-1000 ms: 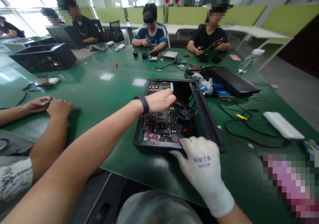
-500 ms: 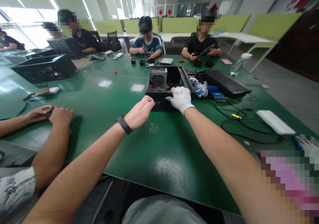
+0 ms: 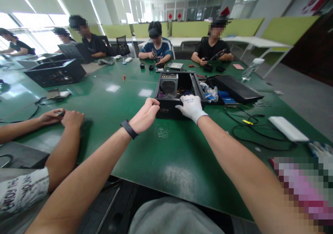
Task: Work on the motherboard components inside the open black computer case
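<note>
A black computer case (image 3: 170, 113) lies open on the green table, with a grey power supply (image 3: 168, 85) and some wires showing inside. My right hand (image 3: 191, 106), in a white glove, grips the case's near edge, fingers over the rim and thumb against the outer face. At the case's near left corner is my left hand (image 3: 146, 113), bare, with a black band on the wrist. Its fingers are curled closed; what they hold, if anything, is hidden. Whether the left fingertips touch the case I cannot tell.
Right of the case lie blue-and-white gloves (image 3: 209, 92), a black panel (image 3: 235, 87), black cables (image 3: 249, 131) and a white box-like object (image 3: 288, 128). At left, a co-worker's hands (image 3: 69, 118) hold something small. Another open case (image 3: 56, 74) stands farther back. Several people sit around the table.
My left hand has shifted slightly left, from before the case's near face to its corner. My right hand keeps its grip on the edge. The whole view has shifted slightly.
</note>
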Tool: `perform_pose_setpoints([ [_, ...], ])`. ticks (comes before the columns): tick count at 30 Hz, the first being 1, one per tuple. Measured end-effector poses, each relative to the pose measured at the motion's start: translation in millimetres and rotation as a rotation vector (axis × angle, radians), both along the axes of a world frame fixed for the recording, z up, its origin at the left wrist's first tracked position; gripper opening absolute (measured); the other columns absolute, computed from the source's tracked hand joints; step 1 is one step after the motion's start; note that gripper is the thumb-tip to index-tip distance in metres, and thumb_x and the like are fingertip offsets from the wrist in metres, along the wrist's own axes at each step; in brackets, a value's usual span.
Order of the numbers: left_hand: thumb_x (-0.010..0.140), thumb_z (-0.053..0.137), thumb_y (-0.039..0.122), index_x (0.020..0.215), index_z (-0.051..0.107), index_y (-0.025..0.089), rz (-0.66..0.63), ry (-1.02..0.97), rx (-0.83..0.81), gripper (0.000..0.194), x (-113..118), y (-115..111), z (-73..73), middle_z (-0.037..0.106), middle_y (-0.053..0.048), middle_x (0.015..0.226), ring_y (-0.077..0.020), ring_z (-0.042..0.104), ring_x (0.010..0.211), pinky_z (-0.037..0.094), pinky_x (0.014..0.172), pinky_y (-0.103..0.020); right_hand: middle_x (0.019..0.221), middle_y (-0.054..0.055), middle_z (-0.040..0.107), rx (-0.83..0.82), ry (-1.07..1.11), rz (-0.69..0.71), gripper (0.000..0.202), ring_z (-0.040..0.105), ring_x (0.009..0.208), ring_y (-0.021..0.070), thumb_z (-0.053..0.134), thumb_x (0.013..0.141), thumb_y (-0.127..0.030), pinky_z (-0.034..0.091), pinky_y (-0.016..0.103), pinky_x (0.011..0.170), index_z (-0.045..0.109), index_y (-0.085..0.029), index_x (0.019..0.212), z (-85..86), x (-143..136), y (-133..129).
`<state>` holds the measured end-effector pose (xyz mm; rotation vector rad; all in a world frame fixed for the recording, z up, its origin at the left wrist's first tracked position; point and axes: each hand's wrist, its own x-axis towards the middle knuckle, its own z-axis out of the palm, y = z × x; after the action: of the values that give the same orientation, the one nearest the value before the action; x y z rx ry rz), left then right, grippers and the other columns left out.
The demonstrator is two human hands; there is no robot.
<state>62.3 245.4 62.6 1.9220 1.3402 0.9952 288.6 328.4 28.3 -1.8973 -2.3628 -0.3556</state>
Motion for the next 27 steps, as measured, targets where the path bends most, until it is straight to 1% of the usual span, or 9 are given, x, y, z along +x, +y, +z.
perform_pose_setpoints([
  [2, 0.091, 0.037, 0.029, 0.111, 0.048, 0.014, 0.003, 0.075, 0.061, 0.027, 6, 3, 9.3, 0.049, -0.002, 0.082, -0.0149, 0.047, 0.075, 0.044, 0.073, -0.031, 0.110, 0.015, 0.062, 0.012, 0.002, 0.011, 0.048, 0.052, 0.103, 0.0272, 0.044, 0.092, -0.056, 0.031, 0.039, 0.085, 0.058, -0.016, 0.114, -2.5, -1, -23],
  [5, 0.090, 0.043, 0.027, 0.116, 0.051, 0.011, -0.035, 0.265, 0.174, 0.032, 17, 11, 21.2, 0.056, -0.005, 0.088, -0.0188, 0.053, 0.090, 0.045, 0.085, -0.034, 0.107, 0.014, 0.063, 0.036, -0.001, 0.022, 0.045, 0.051, 0.098, 0.0272, 0.044, 0.092, -0.056, 0.026, 0.037, 0.079, 0.058, -0.018, 0.111, -6.2, -1, -64],
  [8, 0.088, 0.051, 0.028, 0.121, 0.054, 0.010, -0.133, 0.504, 0.214, 0.038, 28, 24, 22.5, 0.063, -0.007, 0.091, -0.0212, 0.057, 0.099, 0.045, 0.091, -0.033, 0.100, 0.011, 0.063, 0.049, -0.007, 0.040, 0.040, 0.051, 0.093, 0.0256, 0.046, 0.092, -0.054, 0.023, 0.036, 0.074, 0.059, -0.019, 0.106, -8.6, -1, -109],
  [13, 0.075, 0.070, 0.031, 0.119, 0.061, 0.010, -0.176, 0.899, 0.070, 0.049, 49, 49, -0.3, 0.071, -0.013, 0.105, -0.0239, 0.066, 0.096, 0.050, 0.085, -0.031, 0.089, 0.007, 0.061, 0.047, -0.009, 0.057, 0.032, 0.050, 0.084, 0.0233, 0.054, 0.089, -0.050, 0.020, 0.035, 0.069, 0.060, -0.020, 0.097, -9.3, 2, -177],
  [15, 0.073, 0.073, 0.033, 0.110, 0.067, 0.012, -0.214, 1.030, 0.013, 0.044, 61, 54, -9.6, 0.072, -0.014, 0.106, -0.0253, 0.067, 0.098, 0.052, 0.083, -0.030, 0.085, 0.006, 0.060, 0.041, 0.003, 0.073, 0.029, 0.048, 0.080, 0.0224, 0.058, 0.088, -0.049, 0.019, 0.034, 0.068, 0.061, -0.021, 0.094, -9.4, 4, -198],
  [18, 0.065, 0.080, 0.030, 0.099, 0.074, 0.013, -0.293, 1.200, -0.087, 0.038, 82, 56, -17.4, 0.074, -0.014, 0.103, -0.0260, 0.068, 0.098, 0.053, 0.083, -0.028, 0.080, 0.004, 0.059, 0.030, 0.039, 0.094, 0.025, 0.046, 0.076, 0.0214, 0.063, 0.085, -0.046, 0.018, 0.034, 0.067, 0.061, -0.021, 0.090, -10.2, 6, -222],
  [21, 0.055, 0.085, 0.022, 0.098, 0.076, 0.013, -0.344, 1.317, -0.182, 0.046, 102, 58, -24.4, 0.075, -0.015, 0.101, -0.0273, 0.069, 0.097, 0.055, 0.084, -0.029, 0.077, 0.004, 0.058, 0.023, 0.071, 0.099, 0.023, 0.045, 0.074, 0.0206, 0.066, 0.083, -0.044, 0.017, 0.034, 0.066, 0.061, -0.022, 0.088, -11.3, 7, -234],
  [23, 0.050, 0.085, 0.017, 0.102, 0.076, 0.013, -0.362, 1.359, -0.217, 0.053, 110, 62, -33.2, 0.074, -0.016, 0.103, -0.0286, 0.070, 0.096, 0.056, 0.083, -0.031, 0.075, 0.003, 0.057, 0.023, 0.083, 0.099, 0.024, 0.044, 0.072, 0.0204, 0.069, 0.080, -0.045, 0.016, 0.034, 0.066, 0.061, -0.023, 0.086, -12.1, 7, -237],
  [27, 0.049, 0.083, 0.016, 0.105, 0.075, 0.012, -0.343, 1.309, -0.207, 0.057, 109, 75, -56.4, 0.074, -0.019, 0.104, -0.0289, 0.071, 0.094, 0.057, 0.078, -0.030, 0.076, 0.003, 0.057, 0.015, 0.107, 0.093, 0.023, 0.044, 0.073, 0.0219, 0.070, 0.079, -0.044, 0.016, 0.035, 0.065, 0.061, -0.024, 0.087, -14.3, 8, -237],
])
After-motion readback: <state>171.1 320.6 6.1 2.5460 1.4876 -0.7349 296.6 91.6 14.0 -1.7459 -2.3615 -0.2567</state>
